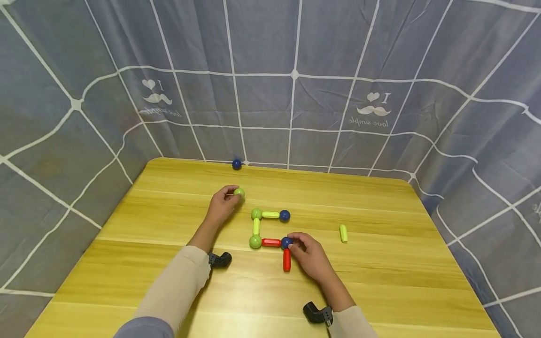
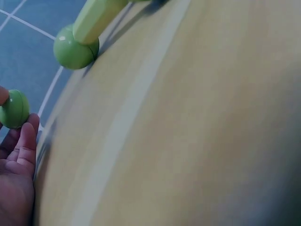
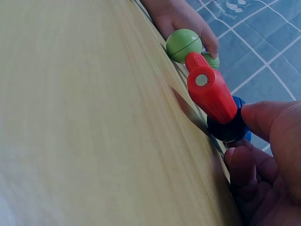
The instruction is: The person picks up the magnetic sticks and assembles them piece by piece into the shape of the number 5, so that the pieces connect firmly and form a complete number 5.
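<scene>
Between its thumb and fingers my left hand (image 1: 224, 205) pinches a loose green ball (image 1: 239, 193), beyond the joined pieces; the left wrist view shows that green ball (image 2: 15, 109) too. My right hand (image 1: 312, 256) pinches a blue ball (image 1: 286, 242). From this ball one red rod (image 1: 287, 259) points toward me, and another red rod (image 1: 271, 242) runs left to a green ball (image 1: 255, 241). A yellow-green rod (image 1: 256, 226) links that ball to a second green ball (image 1: 256, 214). There a further yellow-green rod (image 1: 270, 214) leads right to another blue ball (image 1: 285, 216).
A single yellow-green rod (image 1: 343, 234) lies apart on the right side of the wooden table (image 1: 380, 281). Near the back edge sits a loose blue ball (image 1: 236, 164). A grey curtain (image 1: 270, 98) with white lines hangs behind the table.
</scene>
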The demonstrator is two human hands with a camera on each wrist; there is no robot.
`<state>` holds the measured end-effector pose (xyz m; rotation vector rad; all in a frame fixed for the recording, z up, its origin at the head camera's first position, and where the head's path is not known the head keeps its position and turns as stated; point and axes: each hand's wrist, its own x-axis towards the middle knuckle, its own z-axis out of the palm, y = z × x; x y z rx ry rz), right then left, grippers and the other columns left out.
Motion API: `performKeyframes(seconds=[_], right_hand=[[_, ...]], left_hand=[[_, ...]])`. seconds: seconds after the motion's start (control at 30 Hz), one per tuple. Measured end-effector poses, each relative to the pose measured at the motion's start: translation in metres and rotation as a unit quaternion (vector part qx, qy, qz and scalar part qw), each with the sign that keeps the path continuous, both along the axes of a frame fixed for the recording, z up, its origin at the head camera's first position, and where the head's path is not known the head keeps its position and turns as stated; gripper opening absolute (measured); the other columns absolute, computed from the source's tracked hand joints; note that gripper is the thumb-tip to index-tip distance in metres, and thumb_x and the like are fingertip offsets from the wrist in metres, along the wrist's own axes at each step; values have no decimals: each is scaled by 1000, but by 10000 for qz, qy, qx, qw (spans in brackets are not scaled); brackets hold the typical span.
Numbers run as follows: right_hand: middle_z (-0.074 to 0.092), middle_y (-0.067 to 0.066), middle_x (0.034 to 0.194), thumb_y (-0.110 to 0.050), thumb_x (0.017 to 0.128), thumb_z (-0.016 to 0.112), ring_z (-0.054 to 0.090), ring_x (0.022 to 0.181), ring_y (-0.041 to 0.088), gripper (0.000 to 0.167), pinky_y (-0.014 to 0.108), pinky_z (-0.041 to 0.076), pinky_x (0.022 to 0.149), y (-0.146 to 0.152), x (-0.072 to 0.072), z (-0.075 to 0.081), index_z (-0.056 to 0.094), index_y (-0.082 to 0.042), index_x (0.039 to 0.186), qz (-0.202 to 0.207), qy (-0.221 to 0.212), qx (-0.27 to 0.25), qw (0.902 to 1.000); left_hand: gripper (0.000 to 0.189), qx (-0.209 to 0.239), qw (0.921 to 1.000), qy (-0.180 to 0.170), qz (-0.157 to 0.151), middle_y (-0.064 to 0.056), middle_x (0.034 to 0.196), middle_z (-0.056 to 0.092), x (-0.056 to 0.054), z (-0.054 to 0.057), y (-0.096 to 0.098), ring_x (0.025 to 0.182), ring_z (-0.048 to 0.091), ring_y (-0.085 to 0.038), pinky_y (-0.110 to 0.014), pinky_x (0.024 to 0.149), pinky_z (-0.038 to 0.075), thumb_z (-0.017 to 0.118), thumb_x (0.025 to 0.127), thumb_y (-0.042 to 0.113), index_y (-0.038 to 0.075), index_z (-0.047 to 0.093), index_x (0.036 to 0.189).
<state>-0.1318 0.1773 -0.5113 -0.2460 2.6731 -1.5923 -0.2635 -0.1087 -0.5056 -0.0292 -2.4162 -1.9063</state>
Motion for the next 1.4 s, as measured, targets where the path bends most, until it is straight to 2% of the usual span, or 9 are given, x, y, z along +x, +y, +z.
performKeyframes(seconds=[0.1,0.3,0.5,0.73,0.87,1.0,1.1,1.23,1.4], right_hand=[[60,-2,93,-9,96,65,54,84,17,23,31,47,74,0,0,0,68,-14,118,21,14,14,10000],[61,-2,93,-9,96,65,55,84,17,22,30,47,74,1,-2,1,68,-13,117,27,36,45,10000],[60,0,93,-8,95,65,54,85,18,22,30,46,75,2,-3,2,68,-12,116,26,19,-2,10000],[60,-1,94,-9,95,65,54,86,18,22,31,47,76,3,-2,0,68,-13,117,-44,-69,93,9999],[60,0,94,-9,95,66,55,86,19,23,32,47,76,3,-1,0,68,-13,117,-51,-63,34,10000],[60,0,95,-9,95,65,55,87,18,23,33,47,77,3,-2,0,68,-13,117,-25,-59,18,10000],[60,0,95,-8,95,65,54,86,18,22,34,47,77,2,-2,0,68,-13,117,-73,-63,51,9999],[61,0,94,-9,95,65,55,86,19,22,33,47,76,1,-1,0,68,-13,117,-78,-56,37,9999],[61,-1,94,-9,95,65,55,85,18,22,33,47,75,0,-1,0,68,-13,117,-32,-24,51,10000]], left_hand=[[36,105,9999,-34,36,-14,122,58,10,-1,0,92,56,-18,-21,68,48,65,96,19,4,61,128],[33,305,9993,-234,39,-13,115,62,37,-1,3,89,59,-18,-23,67,49,65,95,19,8,62,125],[33,165,9994,-299,-7,-11,116,59,59,-1,6,81,54,-18,-24,64,47,66,94,21,8,62,123],[32,219,9990,-395,56,-11,94,62,87,1,10,76,55,-19,-24,61,46,71,92,21,9,63,121],[32,211,9991,-352,134,-9,94,63,103,2,14,81,58,-19,-23,63,48,74,90,20,8,63,118],[31,421,9984,-356,119,-10,91,64,119,2,18,76,57,-19,-23,58,47,76,89,17,7,63,115],[31,518,9980,-335,-112,-10,88,64,130,3,23,73,58,-20,-23,58,47,78,87,15,6,63,113],[28,331,9980,-222,-499,-7,84,62,140,3,31,72,56,-19,-23,57,46,80,84,14,8,64,107],[28,-85,9915,9,-1299,-3,82,61,150,1,43,71,56,-15,-23,60,48,81,83,15,8,64,103]])
